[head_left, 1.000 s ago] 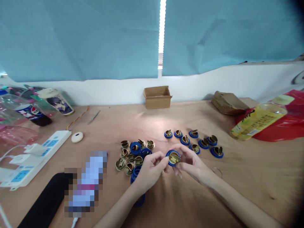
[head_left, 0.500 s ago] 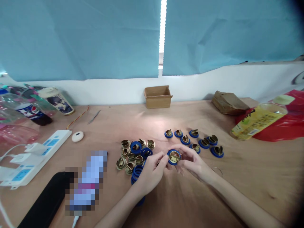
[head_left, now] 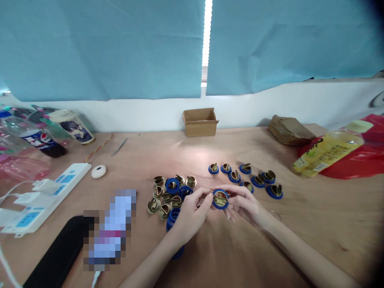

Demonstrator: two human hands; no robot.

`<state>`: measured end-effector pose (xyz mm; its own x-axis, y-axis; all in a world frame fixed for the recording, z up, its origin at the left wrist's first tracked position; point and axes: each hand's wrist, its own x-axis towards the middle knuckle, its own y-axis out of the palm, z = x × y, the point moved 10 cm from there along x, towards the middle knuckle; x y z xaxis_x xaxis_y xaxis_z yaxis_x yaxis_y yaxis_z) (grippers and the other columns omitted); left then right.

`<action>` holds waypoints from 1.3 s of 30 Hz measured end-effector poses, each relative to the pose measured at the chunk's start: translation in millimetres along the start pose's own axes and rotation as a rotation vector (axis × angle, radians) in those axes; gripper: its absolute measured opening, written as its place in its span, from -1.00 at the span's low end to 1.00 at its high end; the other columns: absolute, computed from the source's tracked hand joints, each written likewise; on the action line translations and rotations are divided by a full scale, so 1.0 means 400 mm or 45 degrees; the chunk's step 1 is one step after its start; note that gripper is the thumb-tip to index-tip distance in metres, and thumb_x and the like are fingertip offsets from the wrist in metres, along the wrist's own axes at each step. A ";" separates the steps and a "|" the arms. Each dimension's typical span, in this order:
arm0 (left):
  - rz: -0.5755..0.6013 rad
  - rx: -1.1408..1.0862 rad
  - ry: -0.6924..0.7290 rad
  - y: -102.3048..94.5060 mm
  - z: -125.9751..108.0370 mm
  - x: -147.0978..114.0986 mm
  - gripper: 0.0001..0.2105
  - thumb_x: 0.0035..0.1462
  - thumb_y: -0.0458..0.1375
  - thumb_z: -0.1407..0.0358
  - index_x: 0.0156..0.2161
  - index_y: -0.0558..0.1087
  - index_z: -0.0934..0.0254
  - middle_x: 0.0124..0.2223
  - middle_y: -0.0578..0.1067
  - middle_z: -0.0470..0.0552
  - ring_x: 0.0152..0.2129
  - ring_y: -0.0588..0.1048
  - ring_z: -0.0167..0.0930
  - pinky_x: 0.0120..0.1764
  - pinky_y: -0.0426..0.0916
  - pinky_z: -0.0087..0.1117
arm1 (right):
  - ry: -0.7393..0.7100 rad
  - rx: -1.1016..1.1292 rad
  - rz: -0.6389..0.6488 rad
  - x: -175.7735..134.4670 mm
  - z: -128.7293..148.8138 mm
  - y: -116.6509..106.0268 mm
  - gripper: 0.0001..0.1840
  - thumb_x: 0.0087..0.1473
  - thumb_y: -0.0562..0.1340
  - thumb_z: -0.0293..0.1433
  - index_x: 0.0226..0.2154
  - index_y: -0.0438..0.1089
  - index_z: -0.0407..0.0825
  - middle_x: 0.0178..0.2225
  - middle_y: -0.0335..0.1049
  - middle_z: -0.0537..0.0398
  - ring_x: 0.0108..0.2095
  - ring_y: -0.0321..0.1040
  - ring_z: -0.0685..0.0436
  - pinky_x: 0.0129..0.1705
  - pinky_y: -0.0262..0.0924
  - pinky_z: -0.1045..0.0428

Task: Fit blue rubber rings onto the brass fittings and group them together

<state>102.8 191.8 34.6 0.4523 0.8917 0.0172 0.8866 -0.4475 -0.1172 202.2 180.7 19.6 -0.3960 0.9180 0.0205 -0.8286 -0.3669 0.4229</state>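
Note:
Between my two hands is a round brass-coloured clip piece with a blue ring around its rim, its clip side facing up. My left hand pinches its left edge between thumb and fingers. My right hand has its fingers bent against the right edge. Left of my hands lies a pile of round brass-coloured clip pieces with loose blue rings on and beside them. Several brass-coloured pieces with blue rings lie spread out beyond my right hand. My left forearm partly covers the stacked blue rings.
A small cardboard box stands against the wall. On the left are a power strip, a blurred-out phone, a black case and a cola bottle. A yellow-labelled bottle lies on a red bag at right.
Both hands stay round the same ringed brass piece. My right fingers have shifted slightly along its right edge; the things on the table have not moved.

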 end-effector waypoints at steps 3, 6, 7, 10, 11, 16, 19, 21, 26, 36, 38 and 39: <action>-0.015 -0.024 0.004 -0.004 0.000 0.000 -0.77 0.28 0.03 0.26 -0.17 0.49 0.33 -0.28 0.53 0.00 -0.34 0.47 -0.41 -0.29 0.32 -0.45 | -0.008 -0.004 -0.014 0.000 0.001 -0.001 -0.60 0.03 0.20 -0.49 -0.03 0.47 -0.06 -0.51 0.44 0.11 -0.59 0.35 0.01 -0.58 0.25 0.12; -0.033 -0.012 0.009 -0.008 0.000 -0.002 -0.77 0.28 0.03 0.26 -0.18 0.49 0.33 -0.31 0.51 -0.02 -0.36 0.47 -0.42 -0.30 0.31 -0.46 | -0.010 -0.029 -0.030 0.001 0.003 0.000 -0.59 0.03 0.20 -0.49 -0.02 0.46 -0.07 -0.51 0.46 0.09 -0.59 0.36 0.00 -0.57 0.28 0.11; -0.039 -0.008 0.007 -0.010 0.000 -0.002 -0.77 0.28 0.03 0.25 -0.18 0.49 0.33 -0.32 0.51 -0.03 -0.36 0.46 -0.42 -0.31 0.31 -0.47 | -0.010 -0.033 -0.036 0.001 0.004 0.001 -0.59 0.03 0.20 -0.48 -0.03 0.46 -0.07 -0.49 0.47 0.08 -0.58 0.36 0.00 -0.57 0.28 0.10; -0.049 -0.005 -0.007 -0.012 0.002 -0.001 -0.78 0.27 0.04 0.25 -0.21 0.48 0.33 -0.34 0.50 -0.04 -0.38 0.46 -0.43 -0.32 0.32 -0.47 | -0.011 -0.029 -0.052 0.002 0.007 0.001 -0.61 0.03 0.22 -0.47 -0.04 0.47 -0.07 -0.41 0.50 0.04 -0.57 0.39 -0.01 -0.56 0.31 0.08; -0.049 -0.009 -0.011 -0.011 0.002 -0.001 -0.78 0.27 0.04 0.25 -0.22 0.48 0.34 -0.35 0.50 -0.04 -0.38 0.47 -0.43 -0.31 0.33 -0.47 | -0.010 -0.027 -0.057 0.003 0.007 0.001 -0.62 0.04 0.22 -0.46 -0.05 0.47 -0.07 -0.40 0.50 0.04 -0.56 0.40 -0.01 -0.55 0.32 0.08; -0.065 -0.015 -0.016 -0.012 0.001 -0.001 -0.78 0.26 0.04 0.23 -0.29 0.46 0.33 -0.36 0.50 -0.04 -0.38 0.48 -0.42 -0.30 0.35 -0.46 | 0.002 -0.039 -0.079 0.003 0.002 -0.004 -0.65 0.07 0.24 -0.41 -0.05 0.47 -0.10 -0.42 0.50 0.03 -0.57 0.42 -0.03 -0.55 0.33 0.06; -0.070 -0.004 -0.021 -0.013 0.005 -0.003 -0.78 0.26 0.04 0.22 -0.29 0.44 0.32 -0.36 0.50 -0.03 -0.38 0.47 -0.41 -0.31 0.35 -0.45 | -0.001 -0.053 -0.069 0.002 -0.001 -0.005 -0.64 0.10 0.24 -0.39 -0.03 0.46 -0.09 -0.42 0.51 0.02 -0.56 0.43 -0.04 -0.54 0.34 0.06; -0.072 0.011 -0.027 -0.015 0.007 -0.003 -0.78 0.26 0.04 0.21 -0.29 0.43 0.32 -0.36 0.49 -0.04 -0.39 0.46 -0.42 -0.33 0.34 -0.45 | -0.001 -0.072 -0.057 0.001 -0.004 -0.005 -0.64 0.11 0.22 -0.38 -0.02 0.45 -0.08 -0.40 0.52 0.01 -0.55 0.43 -0.03 -0.53 0.35 0.06; -0.083 0.015 -0.016 -0.019 0.002 -0.002 -0.79 0.25 0.05 0.23 -0.31 0.42 0.32 -0.36 0.49 -0.05 -0.39 0.47 -0.42 -0.32 0.34 -0.45 | -0.011 -0.147 -0.053 0.001 -0.011 -0.009 -0.62 0.13 0.20 -0.37 0.02 0.43 -0.06 -0.42 0.50 0.03 -0.55 0.43 -0.04 -0.52 0.37 0.04; -0.099 0.086 -0.018 -0.025 0.001 -0.002 -0.78 0.24 0.04 0.23 -0.35 0.41 0.32 -0.38 0.47 -0.06 -0.43 0.41 -0.45 -0.38 0.27 -0.48 | -0.051 -0.226 -0.025 0.004 0.006 0.008 -0.64 0.15 0.19 -0.36 0.00 0.44 -0.05 -0.50 0.48 0.09 -0.56 0.45 -0.04 -0.52 0.39 0.03; -0.101 0.095 -0.023 -0.026 0.004 -0.002 -0.78 0.24 0.03 0.23 -0.35 0.40 0.32 -0.38 0.47 -0.06 -0.44 0.41 -0.45 -0.39 0.27 -0.48 | -0.041 -0.243 -0.021 0.004 0.005 0.008 -0.63 0.15 0.18 -0.35 0.02 0.43 -0.04 -0.51 0.48 0.10 -0.56 0.45 -0.04 -0.51 0.39 0.02; -0.101 0.098 -0.023 -0.026 0.004 -0.002 -0.78 0.24 0.03 0.23 -0.35 0.40 0.32 -0.38 0.47 -0.06 -0.44 0.41 -0.44 -0.39 0.27 -0.48 | -0.038 -0.252 -0.021 0.003 0.004 0.007 -0.62 0.15 0.18 -0.35 0.02 0.42 -0.04 -0.50 0.48 0.09 -0.55 0.45 -0.04 -0.50 0.39 0.02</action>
<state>93.1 196.0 34.2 0.3785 0.9255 0.0117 0.9092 -0.3694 -0.1920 199.9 181.1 22.4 -0.3725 0.9270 0.0435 -0.8975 -0.3718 0.2372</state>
